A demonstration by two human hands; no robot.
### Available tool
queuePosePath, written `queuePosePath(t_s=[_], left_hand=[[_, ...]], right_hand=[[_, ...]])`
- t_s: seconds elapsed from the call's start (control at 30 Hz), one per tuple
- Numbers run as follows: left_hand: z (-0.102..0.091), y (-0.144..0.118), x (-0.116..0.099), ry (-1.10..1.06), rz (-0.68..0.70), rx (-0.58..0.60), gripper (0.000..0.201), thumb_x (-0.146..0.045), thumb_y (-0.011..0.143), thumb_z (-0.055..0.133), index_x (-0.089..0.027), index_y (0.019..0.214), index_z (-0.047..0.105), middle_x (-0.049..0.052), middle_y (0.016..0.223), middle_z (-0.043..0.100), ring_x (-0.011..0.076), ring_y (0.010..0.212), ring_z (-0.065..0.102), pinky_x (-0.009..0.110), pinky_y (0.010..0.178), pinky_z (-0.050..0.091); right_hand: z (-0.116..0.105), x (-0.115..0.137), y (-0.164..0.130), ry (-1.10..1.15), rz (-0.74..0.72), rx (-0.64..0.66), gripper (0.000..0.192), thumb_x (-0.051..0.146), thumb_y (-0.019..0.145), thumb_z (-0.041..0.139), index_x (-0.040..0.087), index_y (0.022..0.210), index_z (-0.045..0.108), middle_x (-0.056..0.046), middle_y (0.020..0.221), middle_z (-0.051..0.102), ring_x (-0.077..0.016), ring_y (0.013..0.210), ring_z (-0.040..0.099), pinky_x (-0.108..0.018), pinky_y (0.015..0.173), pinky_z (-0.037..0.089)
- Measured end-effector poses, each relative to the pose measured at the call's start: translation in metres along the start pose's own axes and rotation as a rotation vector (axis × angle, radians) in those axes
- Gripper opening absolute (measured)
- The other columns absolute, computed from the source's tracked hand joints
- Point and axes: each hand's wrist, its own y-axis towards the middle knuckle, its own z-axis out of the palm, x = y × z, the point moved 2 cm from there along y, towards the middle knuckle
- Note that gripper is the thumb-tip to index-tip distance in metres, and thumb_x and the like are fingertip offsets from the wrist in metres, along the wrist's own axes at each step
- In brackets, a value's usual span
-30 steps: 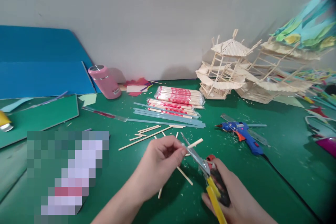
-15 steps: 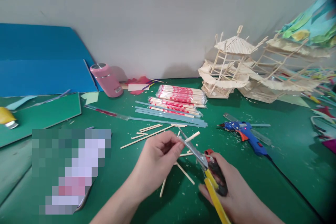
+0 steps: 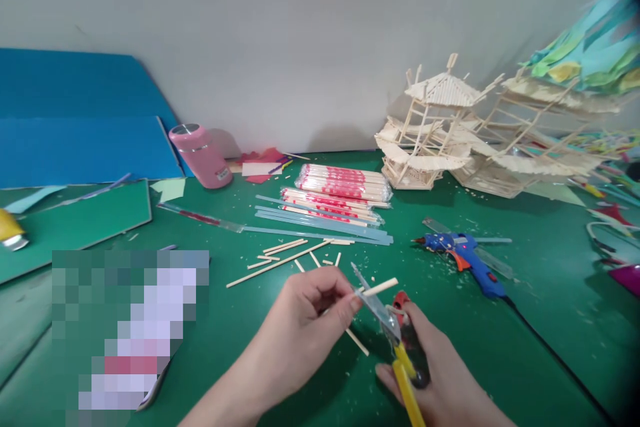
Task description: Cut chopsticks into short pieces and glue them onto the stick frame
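Stick (image 3: 385, 285) between left-hand fingers (image 3: 344, 311)

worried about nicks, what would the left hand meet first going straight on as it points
Likely the silver-bladed, yellow-handled scissors, just ahead of the left hand pinching a pale wooden stick; depth is unclear, so they may already touch.

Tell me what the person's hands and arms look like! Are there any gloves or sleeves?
The left hand and right hand are both bare, with no gloves and no rings that I can see. No sleeve, watch or bracelet shows on either forearm in this picture.
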Motion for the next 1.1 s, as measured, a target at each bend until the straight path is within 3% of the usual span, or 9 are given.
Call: queuePosePath(t_s=[0.1, 0.17, 0.37, 0.53, 0.6, 0.73, 0.9, 0.97, 1.1], left_hand=[[0.001, 0.001, 0.005, -0.008, -0.011, -0.004, 0.018, -0.028, 0.079, 0.051, -0.014, 0.067, 0.053, -0.003, 0.058, 0.047, 0.0086, 0.054, 0.037, 0.021, 0.048, 0.026], [0.002, 0.003, 0.008, -0.008, -0.021, -0.001, 0.018, -0.028, 0.078, 0.051, -0.014, 0.068, 0.053, -0.002, 0.059, 0.047, 0.0092, 0.055, 0.038, 0.021, 0.049, 0.026], [0.002, 0.002, 0.007, -0.062, -0.037, -0.002, 0.021, -0.032, 0.078, 0.054, -0.014, 0.066, 0.051, -0.004, 0.056, 0.044, 0.0077, 0.051, 0.033, 0.020, 0.046, 0.023], [-0.001, 0.005, 0.010, -0.351, -0.094, 0.156, 0.025, -0.036, 0.075, 0.060, -0.014, 0.067, 0.051, -0.006, 0.050, 0.041, 0.0049, 0.044, 0.031, 0.019, 0.042, 0.021], [-0.001, 0.006, 0.012, -0.401, -0.115, 0.163, 0.026, -0.037, 0.073, 0.062, -0.015, 0.066, 0.050, -0.007, 0.049, 0.040, 0.0045, 0.043, 0.029, 0.018, 0.042, 0.020], [0.002, 0.005, 0.013, -0.214, -0.103, 0.042, 0.026, -0.038, 0.076, 0.057, -0.016, 0.064, 0.049, -0.005, 0.052, 0.042, 0.0072, 0.047, 0.033, 0.019, 0.045, 0.024], [0.009, 0.002, 0.009, 0.134, 0.077, -0.121, 0.022, -0.030, 0.081, 0.047, -0.016, 0.066, 0.052, -0.003, 0.058, 0.040, 0.0098, 0.054, 0.032, 0.022, 0.050, 0.025], [0.009, 0.002, 0.008, 0.155, 0.072, -0.095, 0.024, -0.031, 0.082, 0.045, -0.015, 0.065, 0.052, -0.004, 0.056, 0.039, 0.0098, 0.053, 0.031, 0.022, 0.049, 0.024], [0.005, 0.005, 0.008, -0.085, -0.039, 0.072, 0.026, -0.039, 0.078, 0.051, -0.016, 0.064, 0.050, -0.006, 0.050, 0.037, 0.0081, 0.047, 0.029, 0.021, 0.044, 0.020]], right_hand=[[-0.003, -0.004, 0.001, -0.026, -0.031, -0.146, 0.045, 0.031, 0.059, 0.057, 0.022, 0.100, 0.041, -0.004, 0.089, 0.058, -0.0164, 0.073, 0.057, -0.022, 0.059, 0.048], [-0.004, -0.007, 0.002, -0.075, -0.052, -0.169, 0.047, 0.032, 0.060, 0.058, 0.021, 0.103, 0.042, -0.006, 0.093, 0.059, -0.0187, 0.081, 0.058, -0.024, 0.067, 0.048], [-0.005, -0.006, 0.004, -0.129, -0.034, -0.003, 0.033, 0.030, 0.063, 0.055, 0.020, 0.093, 0.045, -0.002, 0.076, 0.057, -0.0155, 0.066, 0.054, -0.024, 0.062, 0.046], [-0.013, 0.009, 0.002, -0.095, -0.112, 0.037, 0.027, 0.030, 0.064, 0.054, 0.022, 0.088, 0.044, -0.001, 0.077, 0.057, -0.0149, 0.070, 0.055, -0.022, 0.066, 0.044], [-0.017, 0.011, 0.002, -0.106, -0.112, 0.089, 0.032, 0.026, 0.062, 0.055, 0.021, 0.091, 0.043, -0.002, 0.080, 0.058, -0.0153, 0.072, 0.056, -0.022, 0.066, 0.044], [-0.018, 0.008, 0.004, -0.142, -0.047, 0.162, 0.029, 0.018, 0.061, 0.053, 0.021, 0.087, 0.041, 0.000, 0.074, 0.057, -0.0135, 0.064, 0.054, -0.020, 0.058, 0.043], [-0.014, 0.003, 0.003, -0.110, -0.015, 0.105, 0.031, 0.021, 0.062, 0.052, 0.019, 0.091, 0.043, 0.000, 0.072, 0.056, -0.0140, 0.063, 0.056, -0.021, 0.057, 0.043], [-0.012, -0.001, 0.003, -0.083, -0.028, 0.049, 0.034, 0.023, 0.061, 0.053, 0.020, 0.094, 0.044, 0.000, 0.074, 0.056, -0.0140, 0.063, 0.057, -0.021, 0.058, 0.044], [-0.007, -0.013, 0.005, -0.012, 0.025, 0.024, 0.030, 0.021, 0.060, 0.053, 0.023, 0.089, 0.047, 0.000, 0.074, 0.059, -0.0140, 0.064, 0.059, -0.021, 0.058, 0.045]])
